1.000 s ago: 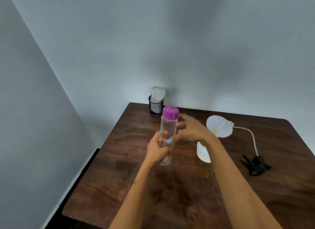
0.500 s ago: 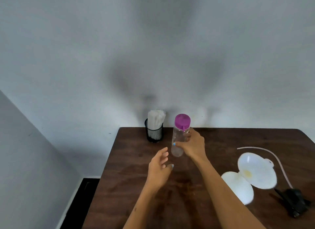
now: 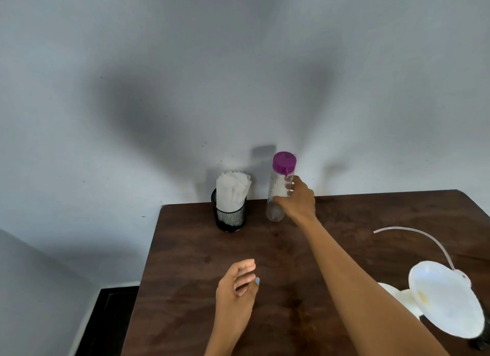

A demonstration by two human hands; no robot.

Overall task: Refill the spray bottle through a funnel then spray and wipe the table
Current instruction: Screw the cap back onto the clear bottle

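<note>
Since the earlier frames the bottle [image 3: 280, 188] has gone from both hands near the middle of the bench [image 3: 201, 263] to the far edge by the wall. The left hand [image 3: 238, 289] has let go and dropped back toward the person.

The bottle is clear with a purple cap [image 3: 284, 161]. It stands upright, long axis vertical, base on or just above the bench; which one cannot be told. The right hand [image 3: 298, 199] grips its middle, fingers curled round it, arm stretched far forward. That hand is the nearer one by far.

Just left of the bottle stands a black mesh cup [image 3: 230, 217] holding a rolled white cloth [image 3: 233, 190].

The left hand hovers well short of the bottle, fingers loosely spread, holding nothing.

Well right of the bottle and nearer the person, a white funnel [image 3: 445, 300] sits by a thin curved tube [image 3: 424, 240].
</note>
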